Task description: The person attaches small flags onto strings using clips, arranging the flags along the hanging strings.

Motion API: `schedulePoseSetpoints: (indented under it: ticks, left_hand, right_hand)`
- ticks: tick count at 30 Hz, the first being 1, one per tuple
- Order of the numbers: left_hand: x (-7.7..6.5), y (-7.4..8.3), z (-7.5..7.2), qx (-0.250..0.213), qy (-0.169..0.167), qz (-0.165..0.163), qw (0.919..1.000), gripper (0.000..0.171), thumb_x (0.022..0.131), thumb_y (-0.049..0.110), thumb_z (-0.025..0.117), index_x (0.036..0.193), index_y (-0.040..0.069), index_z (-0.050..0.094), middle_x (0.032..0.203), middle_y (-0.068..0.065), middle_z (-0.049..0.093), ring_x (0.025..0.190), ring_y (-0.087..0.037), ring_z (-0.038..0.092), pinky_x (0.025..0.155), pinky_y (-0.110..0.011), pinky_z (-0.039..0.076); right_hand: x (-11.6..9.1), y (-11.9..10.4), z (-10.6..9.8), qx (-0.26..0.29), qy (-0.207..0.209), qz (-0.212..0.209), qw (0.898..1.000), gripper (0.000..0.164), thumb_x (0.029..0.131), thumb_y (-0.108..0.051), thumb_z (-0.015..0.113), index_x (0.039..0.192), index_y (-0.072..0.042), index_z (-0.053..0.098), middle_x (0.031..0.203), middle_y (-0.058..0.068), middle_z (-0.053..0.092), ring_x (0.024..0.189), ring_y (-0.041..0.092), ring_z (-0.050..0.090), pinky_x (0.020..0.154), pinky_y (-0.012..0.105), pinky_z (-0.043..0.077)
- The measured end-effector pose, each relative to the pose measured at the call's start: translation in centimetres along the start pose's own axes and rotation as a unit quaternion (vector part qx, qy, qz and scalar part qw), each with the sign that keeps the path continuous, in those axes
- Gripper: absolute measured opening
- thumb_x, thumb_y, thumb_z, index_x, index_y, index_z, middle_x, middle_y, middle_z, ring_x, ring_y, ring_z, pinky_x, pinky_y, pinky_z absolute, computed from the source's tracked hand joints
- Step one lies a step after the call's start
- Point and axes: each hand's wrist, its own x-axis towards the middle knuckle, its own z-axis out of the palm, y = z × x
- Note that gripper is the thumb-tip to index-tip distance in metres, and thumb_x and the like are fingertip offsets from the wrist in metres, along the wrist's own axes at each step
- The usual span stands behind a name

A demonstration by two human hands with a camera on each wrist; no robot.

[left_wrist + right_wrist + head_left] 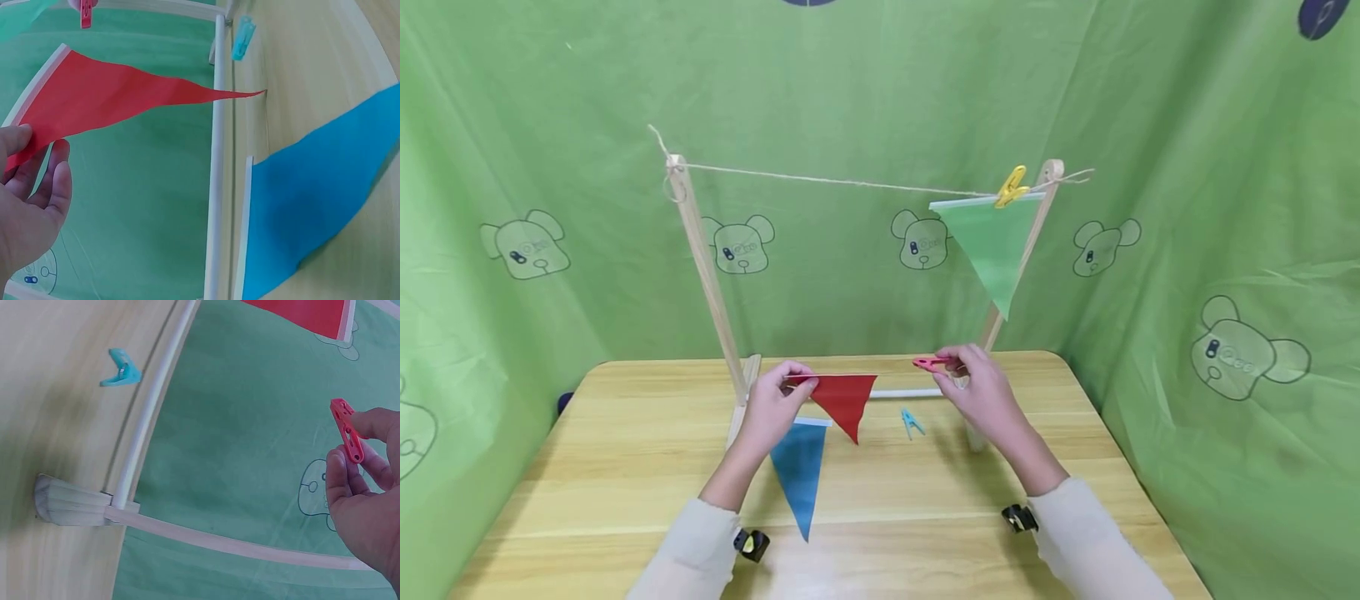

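Note:
My left hand (779, 402) pinches a red triangular pennant (847, 400) by its white-edged top, thumb on one face, and the tip hangs down. To the right, my right hand (983, 392) holds a red clothespin (930, 363) between thumb and fingers, a short way from the pennant. A blue pennant (800, 471) lies on the table below the left hand. Between the hands on the tabletop sits a light blue clothespin (912, 423). Up on the string (820, 178), a yellow clothespin (1012, 187) grips a green pennant (992, 242) near the right end.
Two wooden posts, the left post (706, 258) and the right post (1054, 183), carry the string. A white rod (904, 392) joins them low down. They stand on the wooden table (925, 533), with a green printed curtain (850, 75) behind and at both sides.

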Motion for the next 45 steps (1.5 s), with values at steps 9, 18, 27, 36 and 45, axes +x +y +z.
schedulePoseSetpoints:
  ticks: [9,18,27,36,45]
  left_hand:
    - [0.6,1.0,-0.1,-0.013,0.005,0.010,0.9999,0.010,0.095,0.006,0.073,0.105,0.002,0.072,0.106,-0.017,0.072,0.089,-0.024,0.069,0.073,-0.017,0.055]
    - [1.5,1.8,0.1,-0.038,0.007,0.007,0.9992,0.012,0.095,0.008,0.074,0.104,0.000,0.072,0.102,-0.019,0.072,0.084,-0.015,0.067,0.074,-0.017,0.055]
    - [2.2,3.3,0.2,-0.061,0.018,0.004,0.9980,0.015,0.096,0.009,0.072,0.107,-0.002,0.071,0.102,-0.022,0.072,0.085,-0.017,0.066,0.075,-0.018,0.057]
    - [2.9,4.4,0.5,-0.075,0.025,0.011,0.9968,0.016,0.098,0.008,0.069,0.110,-0.003,0.070,0.103,-0.022,0.071,0.082,-0.015,0.068,0.077,-0.028,0.063]
    - [3.6,5.5,0.8,-0.104,0.039,0.022,0.9936,0.016,0.098,0.008,0.070,0.110,-0.002,0.071,0.104,-0.023,0.071,0.082,-0.014,0.068,0.077,-0.027,0.062]
  right_hand:
    - [0.7,-1.0,-0.9,0.020,0.009,0.000,1.000,0.029,0.091,-0.008,0.078,0.117,-0.002,0.067,0.106,0.015,0.065,0.094,0.028,0.066,0.086,0.044,0.061]
    - [1.3,-1.8,-1.7,0.031,0.040,-0.010,0.999,0.029,0.090,-0.006,0.079,0.117,-0.003,0.068,0.106,0.013,0.064,0.094,0.031,0.067,0.086,0.042,0.061]
    - [1.6,-2.7,-2.1,0.042,0.056,-0.029,0.997,0.030,0.090,-0.006,0.079,0.118,-0.004,0.069,0.109,0.011,0.065,0.095,0.024,0.068,0.088,0.037,0.061]
    - [2.1,-3.8,-3.0,0.044,0.075,-0.064,0.994,0.031,0.088,-0.004,0.080,0.117,-0.003,0.069,0.109,0.012,0.066,0.094,0.020,0.067,0.086,0.026,0.060]
    - [2.8,-4.7,-4.2,0.039,0.074,-0.075,0.994,0.032,0.089,-0.004,0.079,0.119,-0.002,0.068,0.111,0.011,0.065,0.096,0.020,0.066,0.087,0.022,0.059]
